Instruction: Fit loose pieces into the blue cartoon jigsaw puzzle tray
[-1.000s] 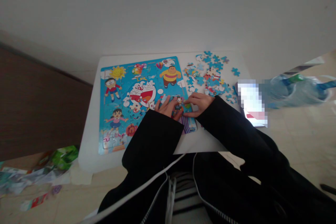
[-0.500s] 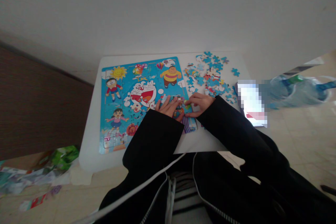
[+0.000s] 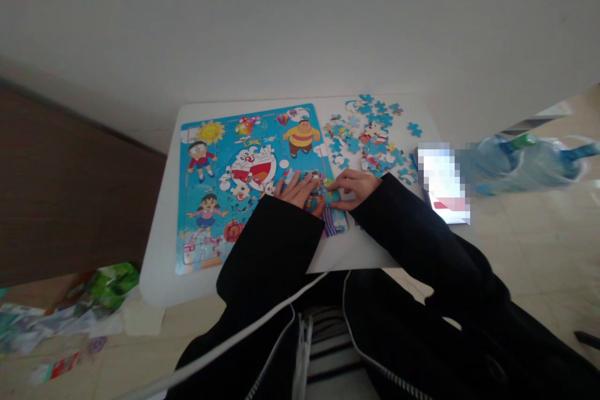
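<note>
A blue cartoon jigsaw puzzle (image 3: 187, 187) lies on a small white table, largely filled in, with loose-looking pieces around its middle. My left hand (image 3: 296, 190) rests on the lower right part of the puzzle, palm down with fingers stretched out. Close beside it, my right hand (image 3: 354, 187) is at the puzzle's right edge, its thumb and forefinger bent around a small puzzle piece (image 3: 332, 195). The fingers partly hide that piece. Behind my right hand lies a heap of loose puzzle pieces (image 3: 375, 137), mostly blue.
A lit phone (image 3: 443, 184), its screen blurred, lies at the right of the white table (image 3: 162, 225). Clear plastic bottles (image 3: 525, 165) stand past it. A wall (image 3: 300, 25) rises behind, and a white cable (image 3: 244, 337) crosses my lap. Bags and wrappers (image 3: 56, 319) litter the floor at left.
The whole view has shifted slightly. Both hands keep nearly the same place on the puzzle; no piece has visibly been moved.
</note>
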Tool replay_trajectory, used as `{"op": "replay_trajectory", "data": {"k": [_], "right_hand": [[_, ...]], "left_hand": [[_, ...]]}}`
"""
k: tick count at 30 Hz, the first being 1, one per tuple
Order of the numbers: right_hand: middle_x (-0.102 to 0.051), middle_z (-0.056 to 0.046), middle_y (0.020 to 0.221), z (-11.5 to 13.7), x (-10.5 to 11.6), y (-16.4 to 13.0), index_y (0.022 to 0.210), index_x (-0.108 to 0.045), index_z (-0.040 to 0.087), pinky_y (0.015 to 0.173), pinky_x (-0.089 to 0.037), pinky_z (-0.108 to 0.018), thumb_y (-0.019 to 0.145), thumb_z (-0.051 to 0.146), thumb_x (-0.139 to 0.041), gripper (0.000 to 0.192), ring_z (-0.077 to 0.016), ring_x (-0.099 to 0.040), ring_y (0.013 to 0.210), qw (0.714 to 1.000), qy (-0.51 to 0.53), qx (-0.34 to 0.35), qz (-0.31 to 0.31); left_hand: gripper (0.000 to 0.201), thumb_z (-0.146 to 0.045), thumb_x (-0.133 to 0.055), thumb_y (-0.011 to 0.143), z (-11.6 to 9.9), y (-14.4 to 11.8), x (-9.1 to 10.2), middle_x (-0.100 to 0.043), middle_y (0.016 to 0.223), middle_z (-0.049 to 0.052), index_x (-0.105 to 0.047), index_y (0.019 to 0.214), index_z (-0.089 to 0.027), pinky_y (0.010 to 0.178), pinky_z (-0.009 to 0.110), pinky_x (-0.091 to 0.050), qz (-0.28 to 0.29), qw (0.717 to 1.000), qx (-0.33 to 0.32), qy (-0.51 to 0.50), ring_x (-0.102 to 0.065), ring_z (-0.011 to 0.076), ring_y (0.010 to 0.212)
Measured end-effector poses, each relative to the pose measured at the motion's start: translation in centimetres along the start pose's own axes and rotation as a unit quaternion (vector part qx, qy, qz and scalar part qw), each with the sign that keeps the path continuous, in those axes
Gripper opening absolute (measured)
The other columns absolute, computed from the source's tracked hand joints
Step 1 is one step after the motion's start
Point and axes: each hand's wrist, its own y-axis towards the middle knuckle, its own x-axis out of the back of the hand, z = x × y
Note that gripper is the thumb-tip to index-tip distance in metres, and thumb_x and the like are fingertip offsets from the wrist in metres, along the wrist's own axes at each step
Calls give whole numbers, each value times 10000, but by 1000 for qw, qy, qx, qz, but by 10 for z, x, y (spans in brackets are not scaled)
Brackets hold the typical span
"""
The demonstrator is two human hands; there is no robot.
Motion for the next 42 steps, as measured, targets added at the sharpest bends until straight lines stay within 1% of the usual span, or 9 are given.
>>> {"op": "replay_trajectory", "data": {"k": [8,15,19,23,26,30,36,39,42], "right_hand": [[-609,-28,844,-1,-2,-1,897,-685,193,512,-448,-179,706,370,-660,261,-63,-533,559,1000,0,-19,8],[-621,-36,837,3,-1,-3,920,-691,184,505,-451,-175,699,364,-662,286,-60,-531,549,999,-12,-16,-27],[-634,-45,803,11,13,-14,953,-686,175,512,-469,-186,744,375,-620,296,-69,-539,547,997,-8,0,-79],[-652,-45,811,26,33,-37,949,-683,186,496,-467,-192,786,353,-588,252,-71,-552,547,993,-18,-39,-113],[-654,-36,768,33,40,-54,924,-689,191,467,-462,-195,808,337,-562,226,-74,-552,533,988,-11,-74,-132],[-654,-31,725,33,35,-67,880,-697,208,444,-463,-214,823,317,-538,201,-84,-553,515,978,2,-117,-172],[-635,-36,672,30,22,-69,846,-695,179,387,-402,-215,831,278,-517,204,-86,-524,488,966,9,-148,-214],[-621,-26,635,30,18,-68,822,-693,180,392,-393,-219,827,269,-524,190,-84,-504,474,959,-5,-149,-241],[-616,-18,625,29,17,-69,819,-692,194,387,-382,-224,826,274,-527,183,-83,-492,459,957,-10,-156,-243]], "left_hand": [[412,-366,-529,804,-1,1,2,-556,1231,82,-538,1179,-198,1076,485,-254,10,1000,0,2,-419,239,1245],[361,-343,-541,798,-1,1,-1,-564,1226,72,-551,1136,-218,1083,496,-233,6,1000,7,-4,-417,240,1246],[342,-335,-538,807,1,1,-3,-559,1231,66,-550,1127,-214,1074,511,-250,-1,1000,3,-4,-406,256,1252],[361,-335,-546,805,3,1,-4,-544,1250,68,-530,1143,-211,1076,511,-261,3,1000,-5,-3,-393,258,1261],[368,-327,-550,797,3,2,-4,-544,1251,71,-526,1147,-216,1081,552,-224,7,1000,2,-3,-385,271,1266],[379,-348,-551,795,3,2,-4,-541,1254,90,-533,1144,-202,1076,614,-151,-1,1000,5,1,-367,298,1274],[415,-370,-585,765,0,5,0,-541,1243,106,-566,1146,-207,1067,556,-220,-5,999,17,51,-388,310,1251],[435,-369,-577,769,-1,5,0,-566,1205,113,-557,1166,-192,1068,552,-209,1,998,14,54,-430,308,1214],[428,-374,-549,792,0,3,0,-560,1226,102,-543,1181,-198,1084,543,-180,1,999,13,43,-426,291,1227]]}}
